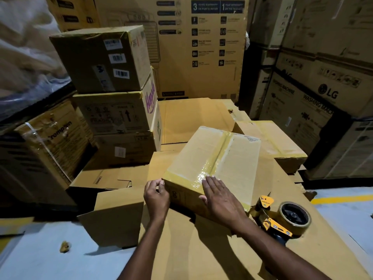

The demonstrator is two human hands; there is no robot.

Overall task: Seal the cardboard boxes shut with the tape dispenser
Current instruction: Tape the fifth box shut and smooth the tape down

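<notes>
The right hand [219, 199] lies flat, fingers spread, over the near edge of the box [214, 164], palm on the glossy tape [219, 158] along its centre seam and gripping nothing, while the left hand [156, 196] pinches the box's near left corner between thumb and curled fingers. Just right of the box, the dispenser [282, 219] lies on flattened cardboard [201, 249], its handle partly hidden behind the right forearm. Left of the box, a stack [113, 93] of cartons stands in dim light, most of its print too blurred to read.
</notes>
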